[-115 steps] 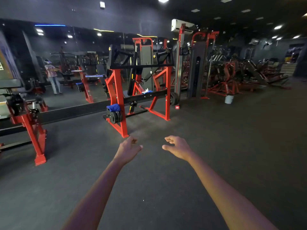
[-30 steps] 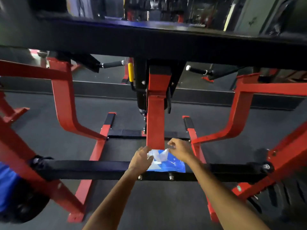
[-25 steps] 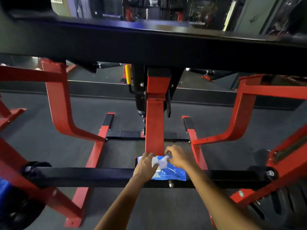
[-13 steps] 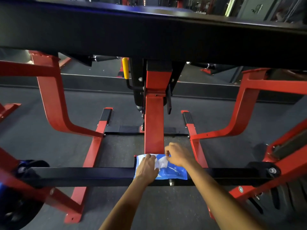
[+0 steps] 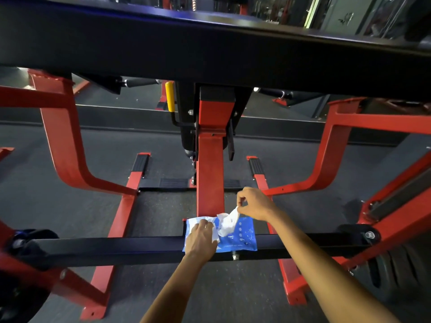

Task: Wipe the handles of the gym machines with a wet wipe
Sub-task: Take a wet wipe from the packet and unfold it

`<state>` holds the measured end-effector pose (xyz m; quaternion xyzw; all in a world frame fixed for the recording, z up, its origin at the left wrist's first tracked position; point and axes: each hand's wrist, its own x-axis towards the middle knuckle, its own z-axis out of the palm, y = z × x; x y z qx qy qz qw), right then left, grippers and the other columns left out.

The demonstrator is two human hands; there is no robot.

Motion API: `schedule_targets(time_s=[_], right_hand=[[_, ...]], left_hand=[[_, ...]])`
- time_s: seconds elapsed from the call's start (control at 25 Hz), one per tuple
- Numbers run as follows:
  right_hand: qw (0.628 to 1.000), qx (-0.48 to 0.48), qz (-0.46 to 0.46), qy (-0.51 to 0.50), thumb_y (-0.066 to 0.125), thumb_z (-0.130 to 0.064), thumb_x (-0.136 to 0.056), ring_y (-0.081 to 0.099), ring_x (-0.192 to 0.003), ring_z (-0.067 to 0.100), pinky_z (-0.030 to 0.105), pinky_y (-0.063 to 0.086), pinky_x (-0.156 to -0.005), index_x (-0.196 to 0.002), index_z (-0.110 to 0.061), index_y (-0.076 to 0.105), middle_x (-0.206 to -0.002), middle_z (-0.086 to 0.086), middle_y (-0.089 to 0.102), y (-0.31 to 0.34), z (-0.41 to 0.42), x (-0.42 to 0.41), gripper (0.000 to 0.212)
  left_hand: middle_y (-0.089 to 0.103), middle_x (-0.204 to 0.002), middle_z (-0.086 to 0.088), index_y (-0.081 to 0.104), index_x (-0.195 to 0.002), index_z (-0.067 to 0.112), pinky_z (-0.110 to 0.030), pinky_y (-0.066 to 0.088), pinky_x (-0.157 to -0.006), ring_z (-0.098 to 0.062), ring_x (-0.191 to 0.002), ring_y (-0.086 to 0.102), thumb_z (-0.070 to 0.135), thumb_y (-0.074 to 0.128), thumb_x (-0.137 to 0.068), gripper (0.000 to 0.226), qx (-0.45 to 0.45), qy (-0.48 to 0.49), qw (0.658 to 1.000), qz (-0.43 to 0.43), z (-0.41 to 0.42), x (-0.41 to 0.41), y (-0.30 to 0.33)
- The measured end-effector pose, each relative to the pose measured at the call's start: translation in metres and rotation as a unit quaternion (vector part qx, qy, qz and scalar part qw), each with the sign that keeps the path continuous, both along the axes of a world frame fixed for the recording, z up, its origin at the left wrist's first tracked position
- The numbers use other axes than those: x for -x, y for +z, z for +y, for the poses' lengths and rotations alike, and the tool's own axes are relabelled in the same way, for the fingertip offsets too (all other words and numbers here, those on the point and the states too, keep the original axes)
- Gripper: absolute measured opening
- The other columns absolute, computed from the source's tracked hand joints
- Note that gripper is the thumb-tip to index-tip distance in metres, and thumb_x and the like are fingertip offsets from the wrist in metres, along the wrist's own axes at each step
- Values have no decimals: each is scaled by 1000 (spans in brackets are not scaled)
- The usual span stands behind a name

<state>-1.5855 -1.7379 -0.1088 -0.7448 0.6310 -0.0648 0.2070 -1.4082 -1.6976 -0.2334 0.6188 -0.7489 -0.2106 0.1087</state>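
While my left hand (image 5: 201, 237) lies flat with its fingers pressing down on the blue wipe pack (image 5: 240, 236), my right hand (image 5: 253, 203) pinches a white wet wipe (image 5: 227, 223) between thumb and forefinger, its lower end bunched at the pack's opening. I see the pack lying on the black crossbar (image 5: 116, 249) of the machine, just in front of the red centre post (image 5: 210, 173). Two black handles (image 5: 140, 83) stick out higher up, beside a yellow lever (image 5: 169, 96).
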Motion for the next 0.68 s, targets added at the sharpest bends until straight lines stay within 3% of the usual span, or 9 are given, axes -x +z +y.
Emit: schedule_targets(time_s=[0.12,0.36,0.48,0.68], right_hand=[[998,26,-42,-34,66,-12,-72,60,-81,19,39,51,-75,-66,-18,61,-84,-1,58,11,-2,4,10],[993,56,-90,-48,66,-7,-73,62,-78,20,34,51,-72,-66,-12,62,-83,3,61,33,-5,8,10],[992,78,-95,-39,67,-10,-74,61,-79,17,34,50,-73,-64,-21,58,-82,2,63,42,-6,6,17],[986,101,-132,6,67,-8,-75,62,-78,19,34,49,-74,-71,-14,62,-81,3,64,56,-3,-17,9]], left_hand=[[41,-136,-1,45,-131,15,-33,44,-89,-20,-121,44,32,58,-91,45,5,-3,1000,5,0,-1,-1],[45,-131,-2,49,-127,12,-34,46,-87,-20,-118,47,30,61,-89,43,22,7,997,73,-3,-10,9],[51,-121,-5,54,-120,11,-33,44,-88,-24,-111,52,28,67,-85,40,51,32,991,123,-6,-24,28],[58,-115,-8,61,-113,4,-25,40,-88,-23,-107,56,22,72,-82,38,125,124,963,202,1,-56,75]])
